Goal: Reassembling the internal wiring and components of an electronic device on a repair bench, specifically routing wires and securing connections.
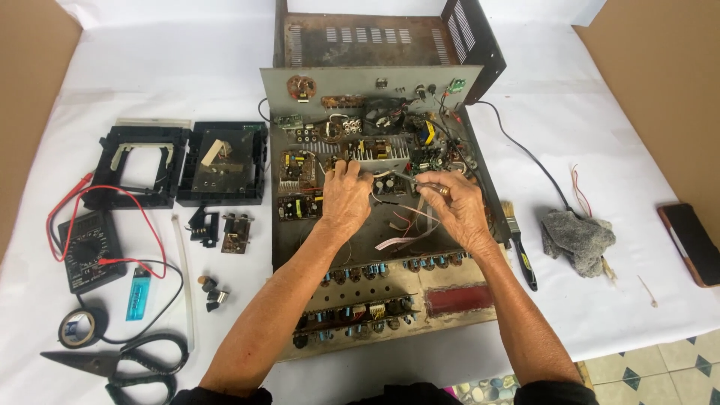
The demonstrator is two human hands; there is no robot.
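The person bends over an opened grey metal amplifier chassis (450,292) crowded with green and brown circuit boards, which sits at the middle of the white-covered tabletop (637,135), its front edge toward them. The left hand (345,199) lies palm down on the boards, fingers bent and pressing near a small dark cylindrical capacitor cluster (388,185); its grip encloses nothing that I can make out. The right hand (457,206) is clenched around a thin metal-tipped tool (420,182), whose long axis runs nearly level, pointing left toward that same cluster, so the tip lies between the two hands, just beside the left fingertips. Both hands are about equally near the spot; the right comes at it from the right side. Loose pink and white ribbon wires (409,229) trail below. A black-handled paintbrush (519,244) lies by the chassis's right edge, and a black multimeter with red leads (88,251) sits toward the left edge.
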